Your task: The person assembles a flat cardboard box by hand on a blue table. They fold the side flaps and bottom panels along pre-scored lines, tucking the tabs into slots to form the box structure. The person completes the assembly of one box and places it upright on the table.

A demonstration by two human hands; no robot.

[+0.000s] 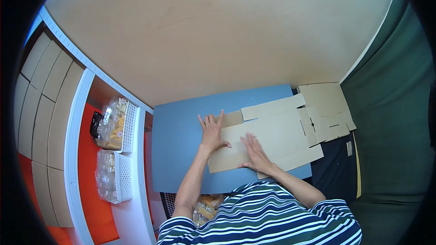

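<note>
A flat brown cardboard box blank (pixel 277 134), with slots and flaps at its right end, lies unfolded on a blue-grey board (pixel 181 104). At the blank's left end my left hand (pixel 212 132) spreads its fingers, the tips over a raised-looking flap on the far edge and the thumb over the panel. My right hand (pixel 257 154) rests on or just over the near part of the same panel, fingers apart and slightly blurred. Neither hand grips anything.
More flat cardboard blanks (pixel 322 97) lie at the right. White baskets (pixel 129 127) with clear packs stand on shelving at left, near stacked brown boxes (pixel 41 104). A dark green curtain (pixel 390 131) hangs at right. Yellowish packs (pixel 208 208) sit below the board's near edge.
</note>
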